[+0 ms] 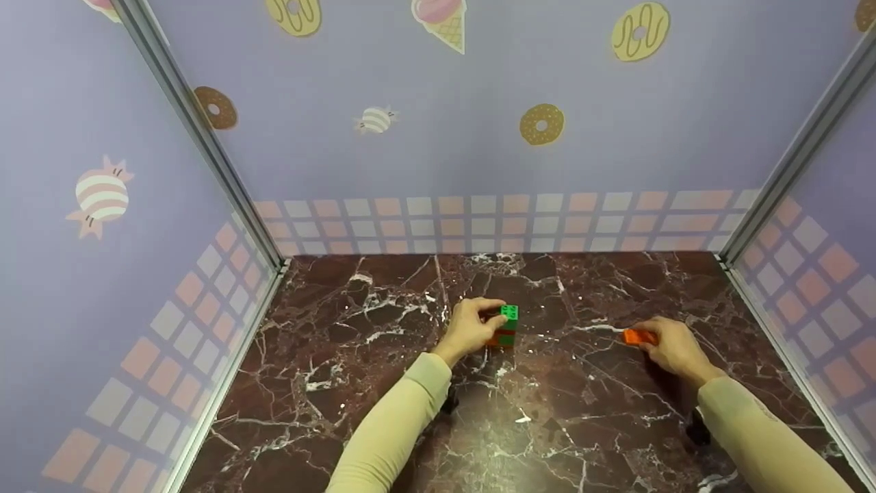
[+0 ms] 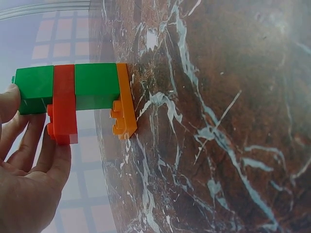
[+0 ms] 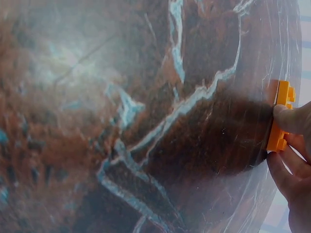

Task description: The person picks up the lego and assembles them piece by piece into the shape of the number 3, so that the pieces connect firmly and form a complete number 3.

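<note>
While both forearms reach up from the lower frame edge, the left hand (image 1: 469,329) curls its fingers (image 2: 29,141) round a stack (image 1: 506,327) of green, red and orange bricks standing mid-frame on the marble worktop (image 1: 356,370). At centre right, the right hand (image 1: 674,349) pinches a flat orange brick (image 1: 638,336) lying on the worktop.

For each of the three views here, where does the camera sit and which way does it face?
Head: worn on the head, looking forward and down at the marble table; both sleeves, left hand and right hand show.
Left wrist: beside the left hand, facing the brick stack; fingers show.
Right wrist: beside the right hand, facing the orange brick; fingertips show.
Head and left wrist views share the stack; head and right wrist, the orange brick.
</note>
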Motion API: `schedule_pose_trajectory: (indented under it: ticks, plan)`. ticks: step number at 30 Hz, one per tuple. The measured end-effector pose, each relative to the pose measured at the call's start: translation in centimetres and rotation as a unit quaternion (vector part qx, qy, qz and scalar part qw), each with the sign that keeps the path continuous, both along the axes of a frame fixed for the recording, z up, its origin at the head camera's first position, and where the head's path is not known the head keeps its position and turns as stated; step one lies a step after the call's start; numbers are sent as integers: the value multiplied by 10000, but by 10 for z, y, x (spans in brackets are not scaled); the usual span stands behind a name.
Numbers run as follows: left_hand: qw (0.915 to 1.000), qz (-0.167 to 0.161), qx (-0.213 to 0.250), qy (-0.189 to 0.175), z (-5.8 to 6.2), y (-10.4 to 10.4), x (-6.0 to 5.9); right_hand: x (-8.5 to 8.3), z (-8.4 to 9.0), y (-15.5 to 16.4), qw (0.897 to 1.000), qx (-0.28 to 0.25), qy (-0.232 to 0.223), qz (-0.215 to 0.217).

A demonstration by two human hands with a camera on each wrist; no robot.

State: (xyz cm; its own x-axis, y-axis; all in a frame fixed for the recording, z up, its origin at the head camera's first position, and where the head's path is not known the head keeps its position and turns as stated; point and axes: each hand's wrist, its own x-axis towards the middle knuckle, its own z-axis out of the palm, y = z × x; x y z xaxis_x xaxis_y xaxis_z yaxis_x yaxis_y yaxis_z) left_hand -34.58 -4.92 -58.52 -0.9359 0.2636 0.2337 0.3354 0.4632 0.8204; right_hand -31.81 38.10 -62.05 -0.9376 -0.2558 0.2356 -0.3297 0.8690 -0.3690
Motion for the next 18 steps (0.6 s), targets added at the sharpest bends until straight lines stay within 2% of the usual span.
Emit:
schedule_pose_trajectory:
  ticks: [18]
  plan:
    - [10000,65,9,-29,0,0,1,0,6,-12,9999,-59,-152,-2]
